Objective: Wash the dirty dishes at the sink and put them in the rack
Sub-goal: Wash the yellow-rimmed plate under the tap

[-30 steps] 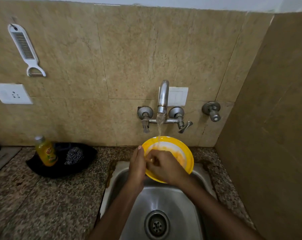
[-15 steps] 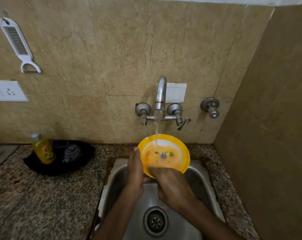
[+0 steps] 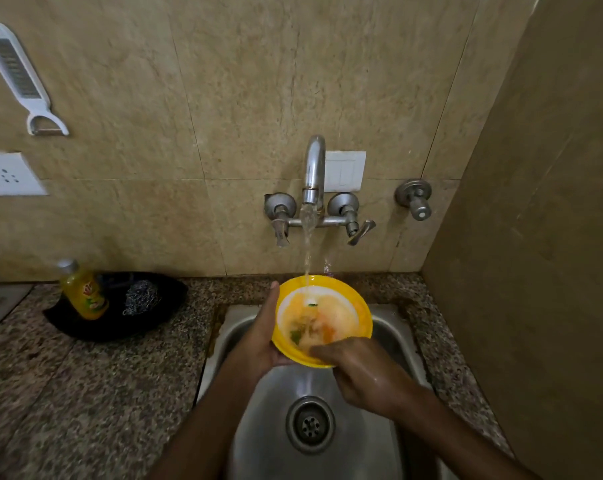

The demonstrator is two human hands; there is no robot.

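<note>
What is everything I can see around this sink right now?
Round yellow plastic bowl: one, yellow with food residue inside, held over the sink under the water stream.
Steel sink: one, silver, set in the counter.
Chrome wall tap: one, silver, running.
Yellow dish-soap bottle: one, on a black tray left of the sink.
Black tray: one, on the counter.
Steel wool scrubber: one, grey, on the tray.
White grater-peeler: one, hanging on the wall.
Speckled granite counter: one, brown-grey.
Hands: left hand grips the bowl's rim; right hand rubs inside it.
</note>
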